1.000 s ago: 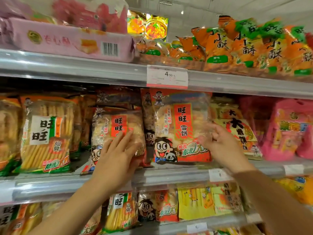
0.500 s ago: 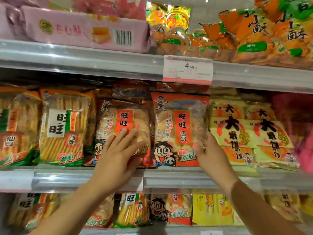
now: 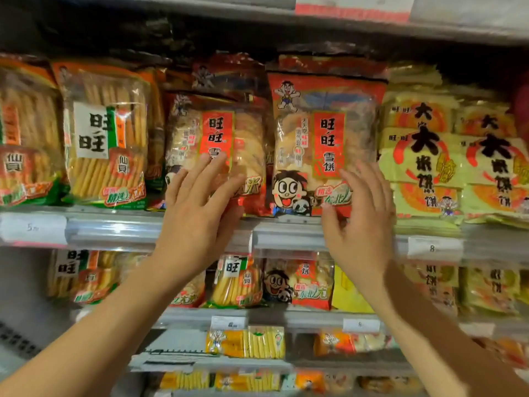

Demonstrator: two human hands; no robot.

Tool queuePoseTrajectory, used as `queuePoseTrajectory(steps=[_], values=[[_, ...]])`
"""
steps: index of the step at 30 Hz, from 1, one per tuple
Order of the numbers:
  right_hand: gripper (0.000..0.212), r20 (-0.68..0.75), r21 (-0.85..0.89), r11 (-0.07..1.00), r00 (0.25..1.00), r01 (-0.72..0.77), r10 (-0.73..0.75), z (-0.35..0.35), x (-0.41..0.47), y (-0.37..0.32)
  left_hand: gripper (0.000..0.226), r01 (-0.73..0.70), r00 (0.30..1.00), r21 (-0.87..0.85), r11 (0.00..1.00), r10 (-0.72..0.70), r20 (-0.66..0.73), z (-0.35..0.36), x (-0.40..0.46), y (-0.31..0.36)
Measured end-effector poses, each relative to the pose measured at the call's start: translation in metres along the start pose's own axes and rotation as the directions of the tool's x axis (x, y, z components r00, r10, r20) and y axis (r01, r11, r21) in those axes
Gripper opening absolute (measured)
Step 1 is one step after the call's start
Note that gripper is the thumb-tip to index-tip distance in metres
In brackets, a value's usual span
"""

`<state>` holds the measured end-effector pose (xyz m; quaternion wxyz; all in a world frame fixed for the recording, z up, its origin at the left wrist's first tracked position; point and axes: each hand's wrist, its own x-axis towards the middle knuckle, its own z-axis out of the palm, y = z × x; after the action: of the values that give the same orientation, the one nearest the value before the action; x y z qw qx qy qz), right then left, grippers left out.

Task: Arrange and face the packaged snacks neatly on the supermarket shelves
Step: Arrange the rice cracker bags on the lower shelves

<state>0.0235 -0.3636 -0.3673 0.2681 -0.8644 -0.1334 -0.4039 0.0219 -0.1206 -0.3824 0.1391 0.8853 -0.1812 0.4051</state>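
Head view, change: I see my view has dropped and moved closer since half a second ago; the top shelf with the pink box is gone from sight, and two lower shelves now show.
Right hand, change: my right hand point(image 3: 359, 222) has come off the side of the right red snack bag point(image 3: 320, 138) and now sits in front of its lower right corner.
Left hand, change: my left hand point(image 3: 197, 219) stays on the left red snack bag point(image 3: 214, 144), much as before.
Left fingers: straight and spread, laid flat against the bag's lower front; nothing gripped.
Right fingers: loosely bent and apart; the thumb tip touches the bag's bottom corner, and I cannot tell whether the others touch it.
Task bags: both stand upright, side by side on the middle shelf rail point(image 3: 286, 233), between the stick-cracker bag point(image 3: 106, 138) and the yellow cracker packs point(image 3: 423, 156).
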Motion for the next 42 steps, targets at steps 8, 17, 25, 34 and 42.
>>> queuePoseTrajectory(steps=[8,17,25,34,42], values=[[0.050,0.165,0.133,0.928,0.915,0.349,-0.368,0.046,-0.062,-0.020,0.049,0.080,0.994,0.112,0.990,-0.088,0.066,-0.011,-0.085,-0.025],[0.064,0.087,-0.136,0.919,0.929,0.369,-0.360,0.076,-0.077,-0.021,0.081,-0.016,0.979,0.111,0.994,-0.007,0.205,-0.015,-0.112,-0.045],[0.070,0.082,-0.213,0.962,0.984,0.171,-0.157,0.088,-0.102,-0.052,0.063,0.474,0.750,-0.140,0.869,-0.316,0.581,-0.017,-0.231,-0.080],[0.045,0.265,0.004,1.000,0.964,-0.030,0.028,0.101,-0.176,-0.063,0.082,0.782,0.622,-0.337,0.524,-0.619,0.480,0.004,-0.216,-0.140],[0.036,0.560,-0.166,0.715,0.532,-0.679,0.636,0.149,-0.141,-0.031,0.088,0.810,0.586,-0.380,0.447,-0.595,0.549,0.029,-0.188,-0.151]])
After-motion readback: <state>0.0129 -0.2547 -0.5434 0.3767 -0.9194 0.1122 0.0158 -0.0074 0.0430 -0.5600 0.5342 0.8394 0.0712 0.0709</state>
